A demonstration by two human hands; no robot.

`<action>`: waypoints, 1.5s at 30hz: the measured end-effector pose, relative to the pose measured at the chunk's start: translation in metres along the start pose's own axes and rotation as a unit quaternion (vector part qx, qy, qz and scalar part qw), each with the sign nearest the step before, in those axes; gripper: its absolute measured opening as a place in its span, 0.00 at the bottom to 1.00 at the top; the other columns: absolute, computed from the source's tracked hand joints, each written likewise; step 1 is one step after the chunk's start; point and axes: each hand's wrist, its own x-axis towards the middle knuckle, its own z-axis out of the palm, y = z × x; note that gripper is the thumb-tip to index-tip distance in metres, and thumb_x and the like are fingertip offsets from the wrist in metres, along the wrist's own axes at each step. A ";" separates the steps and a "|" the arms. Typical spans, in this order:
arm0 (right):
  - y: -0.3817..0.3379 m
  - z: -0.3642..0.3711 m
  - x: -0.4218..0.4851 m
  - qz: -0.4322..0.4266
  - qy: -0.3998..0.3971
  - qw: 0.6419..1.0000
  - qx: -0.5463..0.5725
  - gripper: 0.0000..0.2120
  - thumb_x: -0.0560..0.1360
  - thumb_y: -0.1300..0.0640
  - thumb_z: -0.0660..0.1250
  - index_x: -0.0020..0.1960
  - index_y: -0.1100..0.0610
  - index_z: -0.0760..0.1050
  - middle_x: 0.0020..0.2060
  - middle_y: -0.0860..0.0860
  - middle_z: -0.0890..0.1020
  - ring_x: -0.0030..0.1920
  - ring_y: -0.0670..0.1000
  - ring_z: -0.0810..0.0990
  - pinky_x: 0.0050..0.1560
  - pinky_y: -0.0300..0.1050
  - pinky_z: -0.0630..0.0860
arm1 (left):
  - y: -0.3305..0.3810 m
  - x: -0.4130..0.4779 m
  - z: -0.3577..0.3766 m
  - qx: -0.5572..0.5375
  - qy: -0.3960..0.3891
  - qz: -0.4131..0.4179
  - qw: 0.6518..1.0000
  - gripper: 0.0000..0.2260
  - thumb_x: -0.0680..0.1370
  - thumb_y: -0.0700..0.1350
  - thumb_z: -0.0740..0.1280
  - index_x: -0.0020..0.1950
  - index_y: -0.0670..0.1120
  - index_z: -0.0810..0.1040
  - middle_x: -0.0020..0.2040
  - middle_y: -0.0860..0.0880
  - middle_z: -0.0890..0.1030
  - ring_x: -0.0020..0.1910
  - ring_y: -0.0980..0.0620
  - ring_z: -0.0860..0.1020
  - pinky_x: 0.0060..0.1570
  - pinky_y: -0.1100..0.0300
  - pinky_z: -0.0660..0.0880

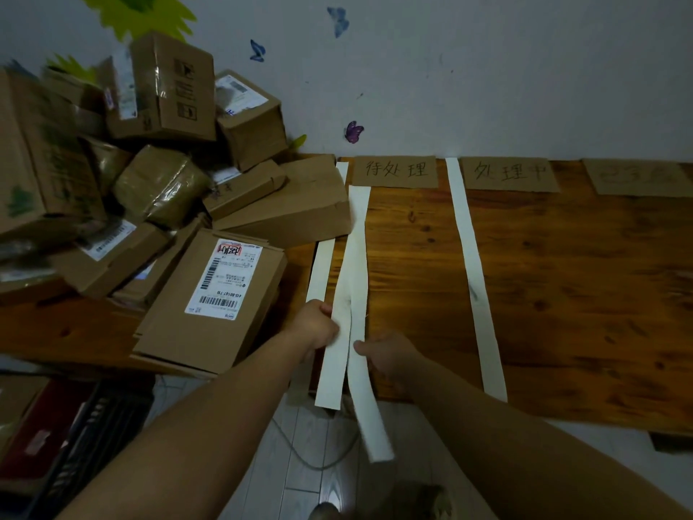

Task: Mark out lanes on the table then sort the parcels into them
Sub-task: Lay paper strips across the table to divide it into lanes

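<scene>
Left hand [317,326] grips the left half and right hand [386,356] pinches the right half of a white strip [358,238], split lengthwise near the table [581,294] edge. Parcels [210,294] piled left; second strip [473,272] lies right.

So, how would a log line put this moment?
stage: marking lanes | left hand: grips paper strip | right hand: pinches second strip | laid strip: further right | parcels: heaped left, unsorted
</scene>
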 end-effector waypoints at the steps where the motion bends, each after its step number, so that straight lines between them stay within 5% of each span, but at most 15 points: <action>1: 0.000 -0.001 0.001 -0.003 0.008 1.000 -0.023 0.08 0.79 0.55 0.65 0.47 0.61 0.75 0.39 0.51 0.76 0.34 0.46 0.73 0.38 0.39 0.75 | -0.001 0.001 -0.001 0.003 0.002 0.002 1.000 0.16 0.76 0.37 0.66 0.62 0.48 0.71 0.58 0.46 0.74 0.58 0.45 0.75 0.59 0.50 0.76; 5: 0.001 -0.008 0.004 -0.029 0.054 0.996 -0.062 0.08 0.77 0.59 0.64 0.53 0.62 0.78 0.41 0.53 0.78 0.38 0.48 0.76 0.51 0.46 0.78 | -0.006 0.005 -0.009 0.076 0.006 0.027 0.997 0.21 0.77 0.35 0.64 0.68 0.47 0.68 0.64 0.44 0.72 0.61 0.44 0.73 0.59 0.53 0.75; 11: -0.002 -0.017 -0.007 -0.061 0.092 0.993 -0.029 0.08 0.80 0.59 0.62 0.54 0.61 0.76 0.45 0.51 0.75 0.42 0.47 0.74 0.34 0.32 0.70 | -0.006 -0.001 -0.011 0.160 0.050 0.105 0.980 0.15 0.79 0.43 0.63 0.66 0.45 0.72 0.63 0.45 0.75 0.61 0.45 0.75 0.57 0.56 0.74; 15: -0.007 -0.016 -0.018 -0.077 0.103 0.992 0.003 0.08 0.80 0.56 0.62 0.55 0.60 0.75 0.44 0.50 0.75 0.39 0.45 0.74 0.35 0.35 0.70 | 0.016 -0.019 -0.001 -0.072 -0.080 0.037 0.994 0.14 0.80 0.50 0.62 0.57 0.42 0.77 0.53 0.41 0.81 0.52 0.44 0.80 0.53 0.51 0.78; 18: -0.009 -0.022 -0.027 -0.080 0.086 0.993 -0.006 0.07 0.80 0.57 0.62 0.49 0.59 0.75 0.42 0.50 0.76 0.39 0.47 0.75 0.35 0.35 0.72 | 0.031 -0.030 0.001 -0.253 -0.151 -0.013 0.955 0.10 0.81 0.46 0.61 0.53 0.42 0.79 0.47 0.42 0.82 0.43 0.47 0.81 0.47 0.53 0.81; 22: -0.001 -0.038 -0.045 -0.107 0.073 0.988 -0.078 0.10 0.80 0.56 0.62 0.39 0.52 0.72 0.39 0.49 0.75 0.39 0.47 0.75 0.39 0.35 0.72 | 0.046 -0.034 -0.003 -0.365 -0.169 -0.022 0.915 0.09 0.82 0.44 0.59 0.52 0.43 0.78 0.44 0.44 0.82 0.44 0.47 0.82 0.50 0.50 0.79; 27: 0.010 -0.054 -0.067 -0.136 0.105 0.981 -0.088 0.05 0.79 0.53 0.64 0.52 0.54 0.74 0.41 0.46 0.75 0.42 0.44 0.75 0.43 0.36 0.73 | 0.071 -0.050 0.002 -0.302 -0.176 0.008 0.937 0.05 0.80 0.37 0.62 0.54 0.43 0.74 0.46 0.46 0.78 0.44 0.49 0.78 0.45 0.55 0.79; 31: 0.008 -0.079 -0.085 -0.149 0.147 0.972 -0.109 0.10 0.79 0.54 0.63 0.40 0.53 0.70 0.35 0.49 0.72 0.36 0.45 0.72 0.37 0.35 0.70 | 0.098 -0.066 0.016 -0.302 -0.200 0.031 0.931 0.13 0.79 0.37 0.62 0.64 0.42 0.72 0.52 0.44 0.79 0.51 0.45 0.79 0.51 0.50 0.79; 39: 0.038 -0.183 -0.114 -0.159 0.156 0.967 -0.126 0.09 0.78 0.58 0.65 0.40 0.54 0.71 0.36 0.50 0.74 0.35 0.45 0.72 0.36 0.34 0.71 | 0.199 -0.086 0.069 -0.289 -0.123 0.132 0.940 0.14 0.79 0.38 0.62 0.65 0.43 0.70 0.54 0.44 0.79 0.49 0.47 0.79 0.40 0.56 0.77; 45: 0.076 -0.273 -0.124 -0.161 0.191 0.961 -0.119 0.09 0.78 0.58 0.63 0.40 0.52 0.70 0.35 0.49 0.73 0.35 0.45 0.71 0.38 0.35 0.71 | 0.271 -0.104 0.144 -0.244 -0.139 0.179 0.943 0.14 0.79 0.37 0.62 0.64 0.44 0.71 0.53 0.47 0.79 0.50 0.47 0.79 0.44 0.54 0.78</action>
